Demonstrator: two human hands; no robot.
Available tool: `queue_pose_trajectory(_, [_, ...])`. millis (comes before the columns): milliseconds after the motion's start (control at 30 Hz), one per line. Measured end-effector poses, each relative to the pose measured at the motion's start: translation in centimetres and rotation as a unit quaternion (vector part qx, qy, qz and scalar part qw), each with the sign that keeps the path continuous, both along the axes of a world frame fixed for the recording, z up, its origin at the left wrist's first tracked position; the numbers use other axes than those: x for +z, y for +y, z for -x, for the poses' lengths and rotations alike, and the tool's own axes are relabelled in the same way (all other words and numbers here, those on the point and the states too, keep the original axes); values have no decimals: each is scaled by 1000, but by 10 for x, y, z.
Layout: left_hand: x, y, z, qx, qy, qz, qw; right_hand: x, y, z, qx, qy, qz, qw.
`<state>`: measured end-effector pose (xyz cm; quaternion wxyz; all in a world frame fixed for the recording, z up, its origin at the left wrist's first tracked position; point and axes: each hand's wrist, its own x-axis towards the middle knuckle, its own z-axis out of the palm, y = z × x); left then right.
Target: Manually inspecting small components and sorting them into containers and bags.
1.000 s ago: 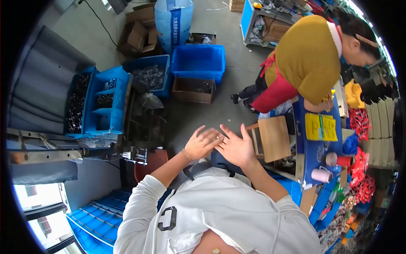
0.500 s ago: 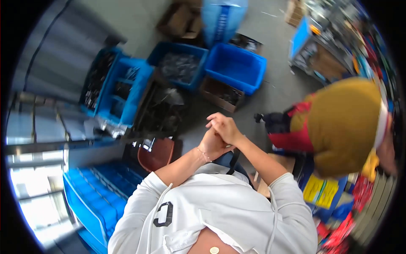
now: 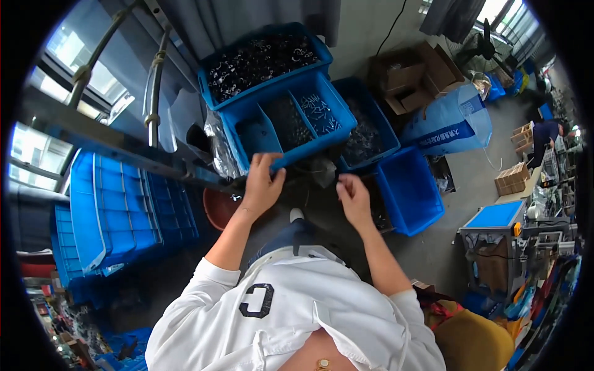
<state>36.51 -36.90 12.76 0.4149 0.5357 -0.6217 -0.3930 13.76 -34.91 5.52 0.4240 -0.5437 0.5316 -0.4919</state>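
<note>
Head view. The left hand (image 3: 262, 185) is gripping the near rim of a divided blue bin (image 3: 291, 120), whose compartments are holding small metal parts. The right hand (image 3: 354, 199) is hovering just beside it, fingers loosely curled and holding nothing. Behind the divided bin, a second blue crate (image 3: 263, 59) is carrying dark metal pieces. An empty-looking blue tub (image 3: 408, 188) is sitting to the right, cardboard boxes (image 3: 411, 80) are standing beyond, and stacked blue trays (image 3: 124, 204) are lying at left.

Grey concrete floor (image 3: 458, 247) carries blue bins (image 3: 408, 188); cardboard boxes (image 3: 408, 80); blue sack (image 3: 448, 123).
</note>
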Motion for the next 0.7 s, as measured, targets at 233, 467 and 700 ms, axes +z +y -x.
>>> queue_pose_trajectory(233, [-5, -97, -28, 78, -329, 179, 924, 57, -189, -44, 94, 240, 118, 959])
queue_pose_trajectory(467, [-60, -131, -49, 112, -427, 57, 895, -14, -278, -79, 224, 640, 94, 729])
queue_pose_trajectory(700, [-113, -173, -66, 122, -571, -35, 811, 2, -295, -70, 355, 647, 128, 662])
